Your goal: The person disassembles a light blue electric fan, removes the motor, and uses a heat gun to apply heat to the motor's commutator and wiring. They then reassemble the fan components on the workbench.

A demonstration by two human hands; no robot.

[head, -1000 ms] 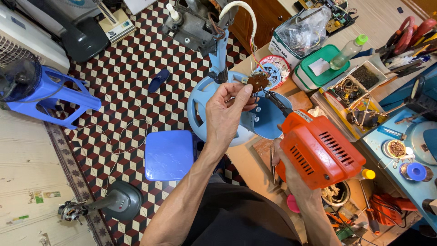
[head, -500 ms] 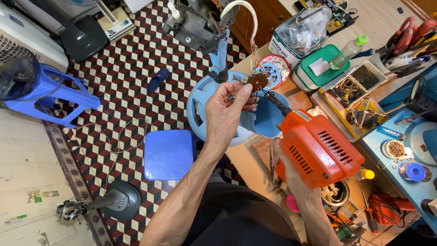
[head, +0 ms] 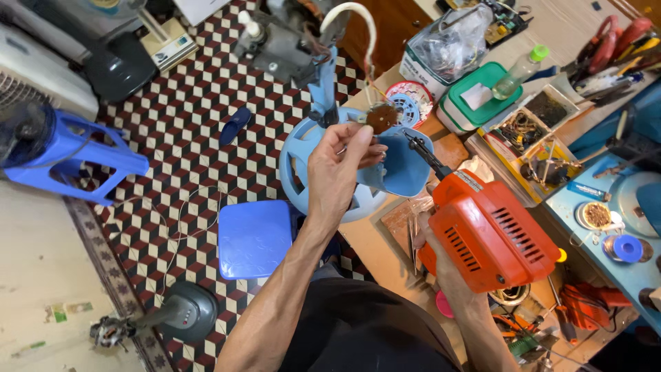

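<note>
My left hand [head: 341, 162] is raised and pinches a small round brown part [head: 381, 116] with thin wires running up from it. Below it my right hand [head: 441, 265] grips an orange soldering gun [head: 492, 231], whose dark tip [head: 414, 142] points up toward the brown part and stops a little short of it. Behind both sits a light blue fan housing [head: 399, 169] on a round blue fan base [head: 303, 172] with an upright blue stem [head: 323, 89].
A wooden workbench [head: 392, 275] on the right carries a green-lidded box [head: 478, 100], a plastic bottle [head: 518, 71], parts trays [head: 530, 134], solder reels [head: 625, 248] and hand tools. On the checkered floor [head: 172, 138] stand a blue stool [head: 255, 238], a blue fan frame [head: 65, 151] and a grey fan base [head: 182, 313].
My left hand has shifted slightly with the brown part. The soldering gun tip has stayed close beside it.
</note>
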